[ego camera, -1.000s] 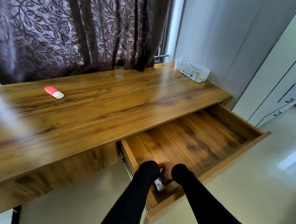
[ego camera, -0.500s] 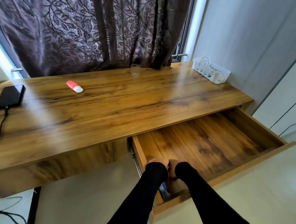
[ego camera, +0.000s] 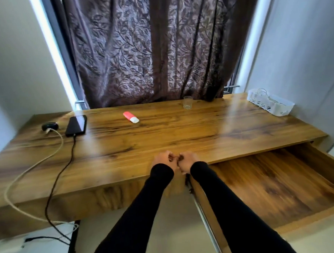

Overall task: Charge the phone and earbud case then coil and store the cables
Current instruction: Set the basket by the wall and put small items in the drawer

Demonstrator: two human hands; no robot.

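Observation:
A black phone (ego camera: pixel 76 125) lies at the desk's far left with a black cable (ego camera: pixel 67 164) plugged into it. Beside it sits a dark earbud case (ego camera: pixel 49 125) with a white cable (ego camera: pixel 29 170) attached. Both cables run over the desk's front edge down to the floor. My left hand (ego camera: pixel 163 161) and right hand (ego camera: pixel 188 162) meet over the desk's front edge, fingers curled and knuckles almost touching. I see nothing held in either; the fingers are blurred.
An open wooden drawer (ego camera: pixel 271 182) sticks out at the lower right, its floor bare where visible. On the desk (ego camera: pixel 201 128) lie a red and white tube (ego camera: pixel 131 117), a small glass (ego camera: pixel 187 102) and a white basket (ego camera: pixel 270 104). A white adapter (ego camera: pixel 10 245) sits on the floor.
Both hands have risen out of the drawer's front left corner to the desk's front edge. The view has swung left and up, bringing the phone, the earbud case and both cables into sight.

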